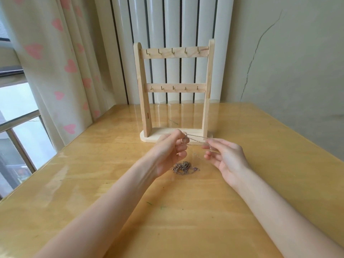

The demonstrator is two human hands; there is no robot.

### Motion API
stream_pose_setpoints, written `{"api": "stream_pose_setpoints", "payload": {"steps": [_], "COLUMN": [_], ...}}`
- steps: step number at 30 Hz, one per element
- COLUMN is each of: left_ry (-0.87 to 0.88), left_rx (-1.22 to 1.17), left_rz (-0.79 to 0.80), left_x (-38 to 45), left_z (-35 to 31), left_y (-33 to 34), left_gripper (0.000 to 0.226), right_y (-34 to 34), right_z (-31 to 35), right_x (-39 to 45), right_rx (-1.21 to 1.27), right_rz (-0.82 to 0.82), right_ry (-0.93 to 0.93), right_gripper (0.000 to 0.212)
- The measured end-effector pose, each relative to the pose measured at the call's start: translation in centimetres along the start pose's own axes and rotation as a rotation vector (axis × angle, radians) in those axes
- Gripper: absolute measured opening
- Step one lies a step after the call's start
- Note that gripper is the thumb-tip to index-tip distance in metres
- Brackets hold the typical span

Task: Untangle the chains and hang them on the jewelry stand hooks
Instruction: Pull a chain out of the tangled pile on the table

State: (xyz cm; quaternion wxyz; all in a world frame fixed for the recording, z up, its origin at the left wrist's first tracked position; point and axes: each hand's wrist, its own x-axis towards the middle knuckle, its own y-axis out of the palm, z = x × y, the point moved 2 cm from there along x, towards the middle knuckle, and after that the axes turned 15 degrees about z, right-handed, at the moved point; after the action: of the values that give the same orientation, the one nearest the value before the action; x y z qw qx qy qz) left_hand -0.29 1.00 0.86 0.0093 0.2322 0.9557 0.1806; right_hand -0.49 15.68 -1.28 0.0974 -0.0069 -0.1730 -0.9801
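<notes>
At frame centre, the left hand [170,151] and right hand [223,157] each pinch one thin chain [196,138] taut between them, each grip clamped on it. The tangled chains [185,168] lie below on the bench [93,164]. Pulling harder could tighten knots; the stand's hooks [172,51] are bare.

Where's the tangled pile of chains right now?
In the head view, the tangled chains lie on the table, centre frame, just below and between the left hand and right hand.
</notes>
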Motion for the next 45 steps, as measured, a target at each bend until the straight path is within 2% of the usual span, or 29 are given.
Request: {"api": "stream_pose_setpoints", "payload": {"steps": [3,6,8,12,18,26,34,36,39,42,45], "left_ry": [-0.012,-0.042,-0.049,-0.032,-0.074,-0.202,-0.259,-0.240,-0.200,-0.174,-0.190], "left_rx": [0.094,0.165,0.156,0.146,0.329,0.410,0.663,0.718,0.765,0.751,0.701], "left_rz": [-0.015,-0.074,-0.103,-0.051,-0.002,0.015,0.057,0.066,0.077,0.103,0.109], "left_x": [0.0,-0.1,-0.2,-0.3,-0.7,-1.1,-0.7,-0.5,-0.3,-0.3,-0.2], "left_z": [0.2,0.3,0.3,0.4,0.4,0.0,0.2,0.2,0.2,0.4,0.7], "left_y": [-0.2,-0.8,-1.0,-0.7,-0.9,-0.8,0.4,0.4,0.4,0.3,0.1], "left_gripper": [0.022,0.021,0.017,0.008,0.004,0.006,0.015,0.019,0.017,0.010,0.004], "right_y": [-0.9,-0.8,0.2,1.8,1.3,1.7,1.8,1.8,1.7,1.4,1.3], "right_z": [0.1,0.4,0.9,0.7,0.8,0.6,0.5,0.5,0.4,0.1,0.0], "right_x": [0.2,0.3,0.1,-0.3,-0.6,-0.7,-0.8,-0.8,-0.8,-0.7,-0.6], "right_rx": [-0.063,-0.362,-0.437,-0.521,-0.523,-0.535,-0.347,-0.294,-0.264,-0.402,-0.441], "right_rz": [-0.062,-0.106,-0.055,0.082,0.108,0.160,0.273,0.270,0.240,0.170,0.144], "right_ry": [-0.016,-0.063,-0.147,-0.169,-0.135,-0.045,0.052,0.075,0.072,0.037,0.006], "right_gripper": [0.007,0.016,0.006,0.009,0.003,0.006,0.025,0.030,0.026,0.010,0.017]}}
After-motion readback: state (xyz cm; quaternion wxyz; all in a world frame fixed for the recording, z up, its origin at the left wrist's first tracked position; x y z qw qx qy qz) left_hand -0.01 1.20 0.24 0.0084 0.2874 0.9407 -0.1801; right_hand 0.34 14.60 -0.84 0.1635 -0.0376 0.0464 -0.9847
